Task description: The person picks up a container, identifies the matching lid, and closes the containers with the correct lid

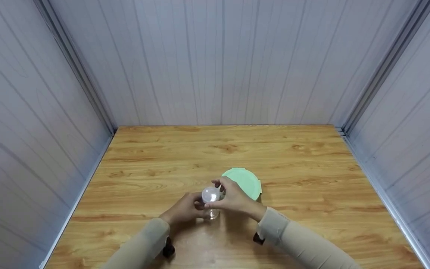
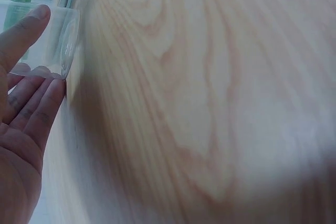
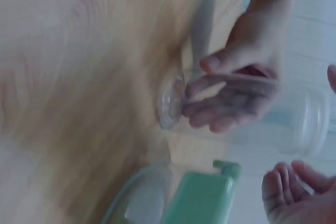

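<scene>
A clear jar (image 1: 212,213) stands upright on the wooden table, with a round whitish top (image 1: 210,194). My left hand (image 1: 187,209) grips its side; in the left wrist view the thumb lies along one wall and the fingers go round the other. In the right wrist view, the left hand (image 3: 247,77) shows through the jar's clear wall (image 3: 262,124). My right hand (image 1: 233,198) is at the jar's top, thumb on the near side and bent fingers (image 3: 289,187) on the far side. Those fingers appear apart from the rim in the right wrist view.
Just behind and right of the jar sits a round clear container with a light green lid (image 1: 245,182); its green side clip (image 3: 202,198) shows in the right wrist view. Pale panel walls (image 1: 222,63) enclose the wooden table (image 1: 304,160) at the back and both sides.
</scene>
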Available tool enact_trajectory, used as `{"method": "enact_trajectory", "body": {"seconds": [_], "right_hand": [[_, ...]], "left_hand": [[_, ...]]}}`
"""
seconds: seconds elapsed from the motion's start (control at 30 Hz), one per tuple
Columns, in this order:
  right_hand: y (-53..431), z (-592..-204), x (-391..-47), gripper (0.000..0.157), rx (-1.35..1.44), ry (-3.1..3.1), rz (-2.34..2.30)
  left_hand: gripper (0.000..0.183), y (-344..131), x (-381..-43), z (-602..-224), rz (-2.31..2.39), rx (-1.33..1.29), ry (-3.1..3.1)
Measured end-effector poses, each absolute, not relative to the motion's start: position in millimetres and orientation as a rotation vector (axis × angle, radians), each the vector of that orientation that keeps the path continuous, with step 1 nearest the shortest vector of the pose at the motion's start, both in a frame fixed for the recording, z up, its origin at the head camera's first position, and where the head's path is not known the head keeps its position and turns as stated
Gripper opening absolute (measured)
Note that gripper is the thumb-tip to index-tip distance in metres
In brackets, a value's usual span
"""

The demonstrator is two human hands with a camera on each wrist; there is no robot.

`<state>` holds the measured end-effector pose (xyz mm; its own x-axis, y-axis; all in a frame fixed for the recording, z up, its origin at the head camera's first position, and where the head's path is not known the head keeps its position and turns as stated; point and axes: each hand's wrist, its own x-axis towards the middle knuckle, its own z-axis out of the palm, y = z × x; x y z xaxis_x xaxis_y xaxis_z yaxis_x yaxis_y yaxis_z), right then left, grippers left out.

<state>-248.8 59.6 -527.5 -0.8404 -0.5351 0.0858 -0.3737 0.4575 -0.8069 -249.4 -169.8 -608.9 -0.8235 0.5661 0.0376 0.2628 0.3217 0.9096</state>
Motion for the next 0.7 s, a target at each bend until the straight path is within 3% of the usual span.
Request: {"method": "enact_trajectory", "body": {"seconds": [0.7], "right_hand": [[72, -520, -273, 0.057, -0.949, 2.223, -1.299]], "left_hand": [[0.046, -171, -249, -610, 1.492, 0.768, 2.311]]}}
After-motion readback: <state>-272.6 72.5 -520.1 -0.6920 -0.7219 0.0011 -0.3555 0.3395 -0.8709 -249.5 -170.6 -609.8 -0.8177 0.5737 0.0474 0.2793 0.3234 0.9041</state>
